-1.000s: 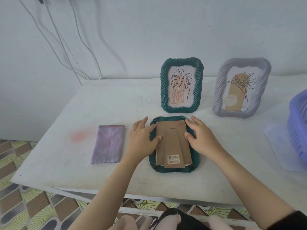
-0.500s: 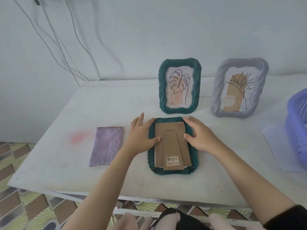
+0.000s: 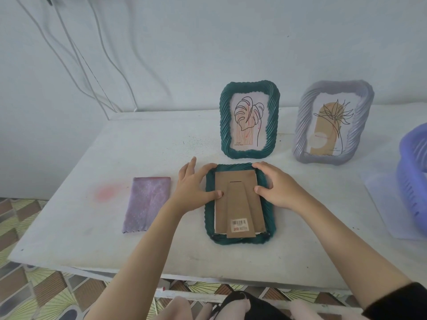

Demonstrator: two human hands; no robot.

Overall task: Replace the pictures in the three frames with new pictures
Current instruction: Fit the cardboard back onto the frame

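A dark green frame [image 3: 269, 218] lies face down on the white table, its brown cardboard back [image 3: 238, 204] with a barcode sticker facing up. My left hand [image 3: 194, 188] rests on the frame's left edge, thumb pressing on the cardboard. My right hand [image 3: 277, 188] covers the frame's upper right edge, thumb also on the cardboard. Behind, a second green frame [image 3: 249, 118] stands upright with a leaf drawing. To its right stands a lilac frame [image 3: 332, 122] with a plant drawing.
A folded purple cloth [image 3: 145, 204] lies left of my left hand. A purple plastic basket [image 3: 413, 179] sits at the right edge on a white sheet [image 3: 383, 204]. Cables hang on the wall behind. The table's front edge [image 3: 184, 271] is near me.
My hands have shifted slightly up along the lying frame's sides, my left fingers now curling over its top left corner. The frame itself has stayed in place.
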